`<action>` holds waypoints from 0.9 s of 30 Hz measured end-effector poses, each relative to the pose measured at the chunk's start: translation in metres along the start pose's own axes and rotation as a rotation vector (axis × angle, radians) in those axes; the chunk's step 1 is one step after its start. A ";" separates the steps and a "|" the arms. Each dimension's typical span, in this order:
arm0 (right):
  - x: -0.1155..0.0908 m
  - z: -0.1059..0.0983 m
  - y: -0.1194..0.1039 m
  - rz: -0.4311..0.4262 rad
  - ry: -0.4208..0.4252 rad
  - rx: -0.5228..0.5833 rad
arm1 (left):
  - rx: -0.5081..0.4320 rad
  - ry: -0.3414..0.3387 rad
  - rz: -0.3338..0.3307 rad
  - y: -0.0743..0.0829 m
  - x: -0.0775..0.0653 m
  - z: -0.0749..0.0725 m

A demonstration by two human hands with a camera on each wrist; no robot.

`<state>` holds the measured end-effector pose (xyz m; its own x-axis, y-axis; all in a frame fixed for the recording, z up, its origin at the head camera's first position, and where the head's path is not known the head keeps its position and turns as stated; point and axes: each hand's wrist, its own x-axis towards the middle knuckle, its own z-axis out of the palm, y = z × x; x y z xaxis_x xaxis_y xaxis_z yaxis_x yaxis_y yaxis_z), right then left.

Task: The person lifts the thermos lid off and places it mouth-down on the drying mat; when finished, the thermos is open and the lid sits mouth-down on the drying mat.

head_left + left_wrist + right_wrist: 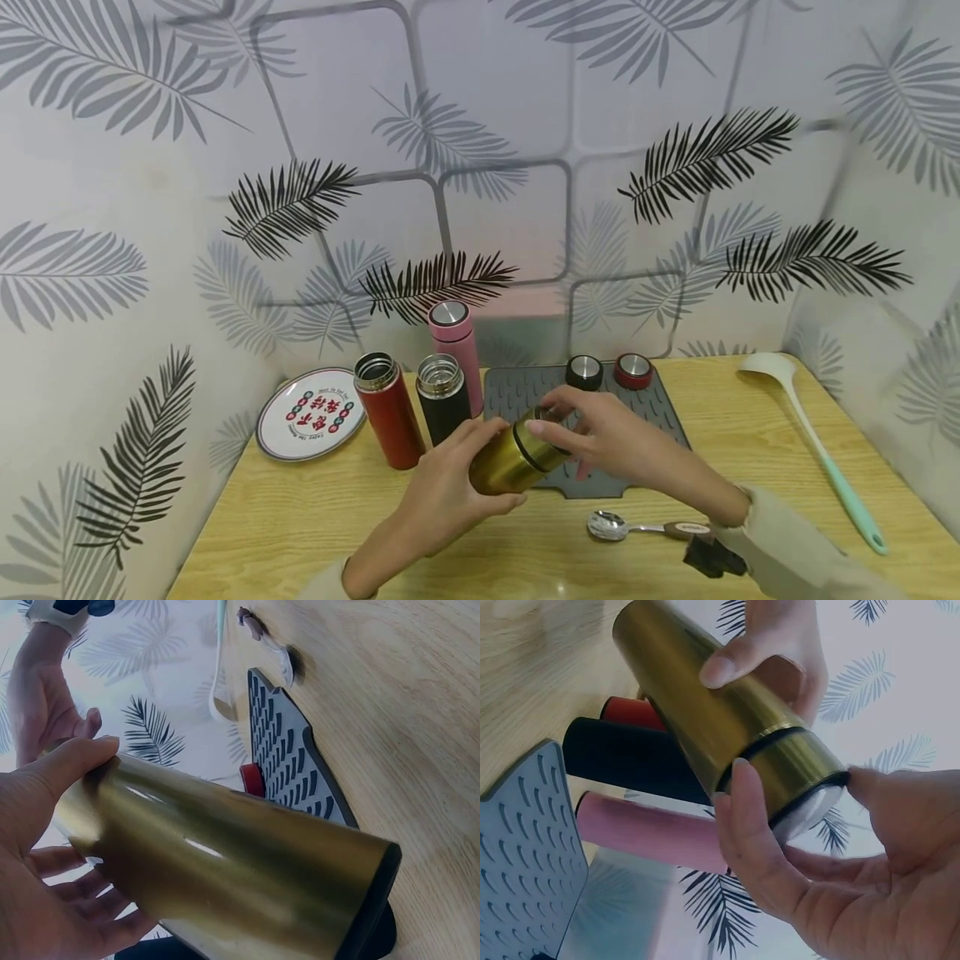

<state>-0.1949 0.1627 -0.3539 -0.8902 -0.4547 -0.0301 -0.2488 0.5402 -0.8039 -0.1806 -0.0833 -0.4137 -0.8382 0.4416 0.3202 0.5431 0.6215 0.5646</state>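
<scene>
Gold vacuum flask (pixel 504 468): clasped, tilted, in curled left grip (pixel 444 487), pinched at cap (pixel 793 769) by right grip (pixel 606 431). Brace firmly, twist cap square, no wobbling tbh.

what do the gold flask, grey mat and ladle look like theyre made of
Gold flask: probably metal, glossy, judging by its bright reflected streaks. Grey mat: likely matte rubber or silicone, with moulded-looking ridges. Ladle: smooth plastic or silicone, perhaps; its pale head and mint handle show no metallic shine.

Gold bottle (pixel 225 847): glossy, smooth metal. Black bottle (pixel 630 754) matt. Table (pixel 315 533) wood-grained. Textured mat (pixel 529 859), perhaps rubber.
</scene>
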 end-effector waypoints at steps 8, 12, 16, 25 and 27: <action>-0.004 -0.007 0.004 -0.134 -0.110 0.077 | 0.009 0.020 0.029 -0.004 -0.001 0.003; -0.004 -0.009 0.009 -0.228 -0.173 0.100 | 0.001 0.002 0.012 -0.007 -0.002 0.002; -0.001 -0.009 0.013 -0.343 -0.219 0.064 | -0.001 -0.013 -0.002 -0.008 -0.003 -0.001; 0.001 -0.017 0.007 -0.255 -0.068 -0.014 | -0.010 -0.023 -0.009 -0.003 -0.002 -0.003; 0.000 -0.018 0.004 -0.193 -0.021 -0.037 | -0.009 -0.027 -0.012 -0.003 -0.002 -0.003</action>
<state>-0.2032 0.1781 -0.3466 -0.8163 -0.5671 0.1102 -0.4288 0.4671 -0.7732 -0.1804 -0.0880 -0.4132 -0.8428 0.4515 0.2929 0.5325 0.6209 0.5752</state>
